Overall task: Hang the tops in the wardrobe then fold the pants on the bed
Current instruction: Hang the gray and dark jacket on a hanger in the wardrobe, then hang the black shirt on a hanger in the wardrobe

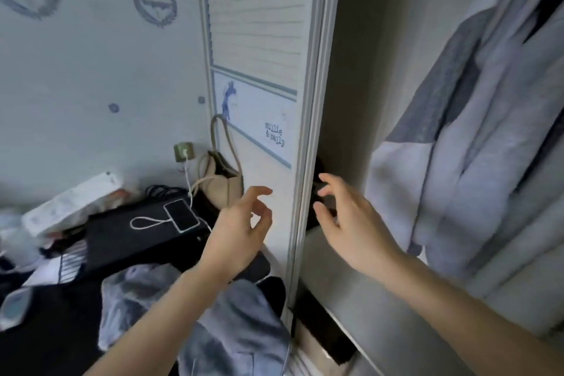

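One tall white louvred wardrobe door (259, 40) fills the frame's centre, its edge beside the open wardrobe interior. Right of it hangs a pale lilac fleece robe (476, 162). Lower centre, a crumpled grey-blue fleece garment (238, 333) lies on dark bedding. Left hand (241, 229) and right hand (351, 223) hover empty, fingers spread loosely.

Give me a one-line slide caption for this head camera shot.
Both empty hands, left and right, reach toward the open wardrobe beside a hanging fleece top.
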